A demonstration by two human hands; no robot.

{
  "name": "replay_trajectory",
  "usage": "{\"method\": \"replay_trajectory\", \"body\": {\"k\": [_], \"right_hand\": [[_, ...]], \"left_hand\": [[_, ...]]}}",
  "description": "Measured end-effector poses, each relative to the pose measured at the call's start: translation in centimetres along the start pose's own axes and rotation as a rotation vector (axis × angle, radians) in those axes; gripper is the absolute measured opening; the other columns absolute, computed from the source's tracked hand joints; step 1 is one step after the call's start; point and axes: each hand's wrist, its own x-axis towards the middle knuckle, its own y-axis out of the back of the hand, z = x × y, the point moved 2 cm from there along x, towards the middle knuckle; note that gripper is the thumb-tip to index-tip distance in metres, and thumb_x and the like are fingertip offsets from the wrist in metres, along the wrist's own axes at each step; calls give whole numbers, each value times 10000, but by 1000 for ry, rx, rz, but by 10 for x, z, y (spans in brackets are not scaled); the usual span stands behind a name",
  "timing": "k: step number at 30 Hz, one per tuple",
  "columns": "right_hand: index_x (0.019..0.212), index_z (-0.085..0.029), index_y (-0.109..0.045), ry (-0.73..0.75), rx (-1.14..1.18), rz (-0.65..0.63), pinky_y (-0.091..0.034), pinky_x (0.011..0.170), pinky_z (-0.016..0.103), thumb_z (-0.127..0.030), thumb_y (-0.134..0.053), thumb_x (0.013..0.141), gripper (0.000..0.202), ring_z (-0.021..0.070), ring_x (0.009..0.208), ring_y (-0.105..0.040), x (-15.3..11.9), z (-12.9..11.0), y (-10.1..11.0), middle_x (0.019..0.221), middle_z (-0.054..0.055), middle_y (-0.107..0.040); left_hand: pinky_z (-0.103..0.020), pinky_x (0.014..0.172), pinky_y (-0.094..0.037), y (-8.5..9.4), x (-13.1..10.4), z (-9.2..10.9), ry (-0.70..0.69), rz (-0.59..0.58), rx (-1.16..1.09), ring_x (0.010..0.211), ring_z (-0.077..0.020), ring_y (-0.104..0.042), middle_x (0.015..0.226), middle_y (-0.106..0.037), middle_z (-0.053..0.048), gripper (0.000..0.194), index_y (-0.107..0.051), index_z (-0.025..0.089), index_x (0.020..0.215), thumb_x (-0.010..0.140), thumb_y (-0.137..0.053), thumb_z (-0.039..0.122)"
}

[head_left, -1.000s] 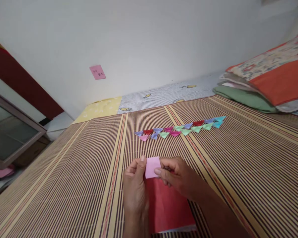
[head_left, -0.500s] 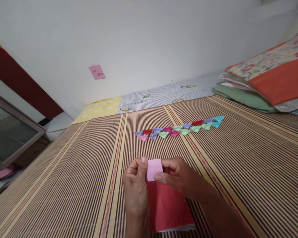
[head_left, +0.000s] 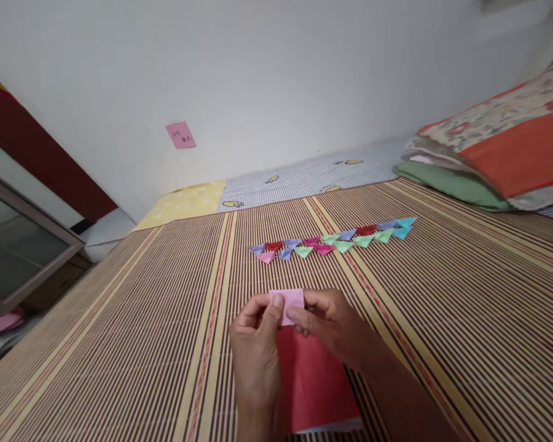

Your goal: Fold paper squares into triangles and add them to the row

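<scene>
A small pink piece of paper point(head_left: 295, 299) is held up between both hands, its top edge showing flat and straight. My left hand point(head_left: 260, 331) pinches its left side, with the thumb lying on the near face. On the right side, my right hand point(head_left: 325, 319) pinches it between thumb and fingers. Below the hands lies a red sheet point(head_left: 316, 383), with whitish paper edges showing at its near end. Farther off, folded paper triangles point(head_left: 323, 249) in several colours sit in two slanting rows.
A striped mat point(head_left: 166, 319) covers the surface. Folded bedding point(head_left: 511, 153) is stacked at the right. A pink note point(head_left: 181, 134) sticks to the white wall point(head_left: 276, 73). At the left stands a framed glass panel point(head_left: 18, 239).
My left thumb has moved right and up, onto the face of the pink paper. The paper and both hands have risen slightly; the triangles stay put.
</scene>
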Motion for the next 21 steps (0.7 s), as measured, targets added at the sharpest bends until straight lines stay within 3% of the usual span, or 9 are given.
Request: {"method": "replay_trajectory", "body": {"k": [4,8,13,16,21], "right_hand": [[745,-151,-647,-47,38,-22,-392,575,235,-362,-647,911,268,111,622,-501,1,1,2,671,-18,-573],[841,-171,-660,34,22,102,-406,597,232,-333,-628,936,190,114,652,-520,1,-4,8,707,-27,-583],[771,-177,-648,122,-88,160,-383,572,219,-259,-638,937,185,99,611,-498,-1,-14,-1,661,-43,-563],[778,-176,-655,98,-51,191,-398,564,223,-294,-632,946,207,106,611,-515,-1,-13,-5,669,-33,-582],[802,-180,-659,50,77,207,-445,591,230,-336,-653,934,205,119,641,-566,0,-7,-5,698,-20,-618]], "left_hand": [[-226,597,-494,1,1,4,-61,4,87,615,-128,-587,649,-652,-3,245,-715,154,685,723,-848,357],[-210,596,-490,2,1,5,-76,13,134,623,-118,-583,654,-648,0,245,-711,155,685,733,-842,356],[-210,612,-524,0,-1,3,-142,122,125,662,-126,-630,724,-679,3,265,-678,177,823,723,-859,342],[-201,610,-529,-2,-3,4,-230,193,150,677,-124,-629,749,-665,14,292,-638,194,848,721,-866,326],[-216,634,-533,-3,-5,4,-316,158,205,729,-135,-628,821,-669,-10,198,-688,191,886,803,-800,333]]}}
